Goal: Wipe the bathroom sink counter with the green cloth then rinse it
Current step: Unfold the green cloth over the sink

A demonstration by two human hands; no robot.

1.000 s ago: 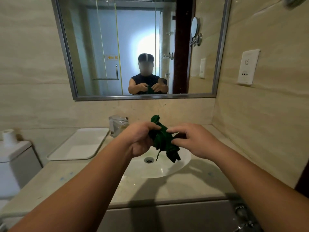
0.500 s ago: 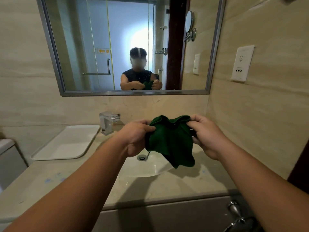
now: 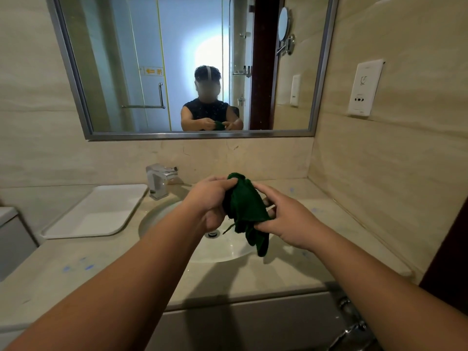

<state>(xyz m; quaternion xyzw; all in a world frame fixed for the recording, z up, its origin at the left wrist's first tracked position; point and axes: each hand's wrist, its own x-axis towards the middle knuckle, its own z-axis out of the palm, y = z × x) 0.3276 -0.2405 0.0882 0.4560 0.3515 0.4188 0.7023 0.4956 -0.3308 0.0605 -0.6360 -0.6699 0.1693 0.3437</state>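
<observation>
Both of my hands hold the green cloth (image 3: pixel 244 211) in the air above the round sink basin (image 3: pixel 157 219). My left hand (image 3: pixel 209 200) grips its bunched upper part. My right hand (image 3: pixel 283 219) pinches its right edge lower down. A loose corner of the cloth hangs toward the basin. The beige counter (image 3: pixel 76 269) carries small blue marks at the left front and on the right side. A chrome faucet (image 3: pixel 159 179) stands behind the basin, left of my hands.
A white tray (image 3: pixel 96 214) lies on the counter left of the basin. A toilet tank (image 3: pixel 10 236) is at the far left. The mirror (image 3: pixel 192 67) hangs above, and a tiled wall with an outlet plate (image 3: pixel 364 88) closes the right side.
The cloth was spread wide between my hands half a second ago. It is now gathered into a narrower bunch, and my hands are closer together.
</observation>
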